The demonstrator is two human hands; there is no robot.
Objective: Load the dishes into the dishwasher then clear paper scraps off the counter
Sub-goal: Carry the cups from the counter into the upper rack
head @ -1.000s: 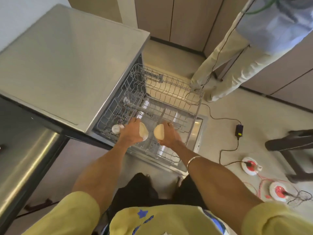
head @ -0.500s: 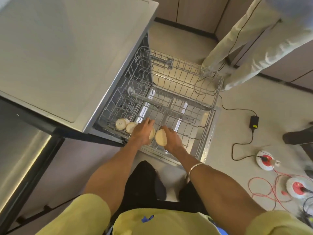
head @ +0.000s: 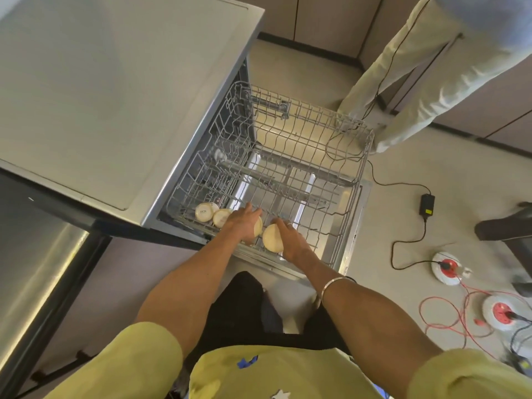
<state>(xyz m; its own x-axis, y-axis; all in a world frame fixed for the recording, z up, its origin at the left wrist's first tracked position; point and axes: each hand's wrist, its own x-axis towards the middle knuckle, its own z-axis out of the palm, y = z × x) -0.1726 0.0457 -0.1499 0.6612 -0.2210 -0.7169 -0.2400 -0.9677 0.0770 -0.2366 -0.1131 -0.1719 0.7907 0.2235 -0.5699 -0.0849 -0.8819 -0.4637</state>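
Observation:
The dishwasher's grey wire rack [head: 302, 156] is pulled out over the open door. Two cream bowls sit on edge at its near left corner: one with printed lettering [head: 205, 211] and one beside it [head: 221, 218]. My left hand [head: 243, 223] grips a third cream bowl [head: 258, 226] at the rack's near edge. Just to the right, my right hand [head: 290, 239] holds a fourth cream bowl [head: 272, 237] on edge in the rack. Both bowls stand close together, partly hidden by my fingers.
A grey counter [head: 115, 82] runs over the dishwasher at left. Another person's legs [head: 417, 82] stand beyond the rack's far right corner. A black cable and adapter [head: 427, 204] and two white-and-red cable reels [head: 446, 267] lie on the floor at right.
Both hands have lowered their bowls from above the rack down to its near edge. A second bowl now stands beside the lettered one at the left corner. The camera moved closer.

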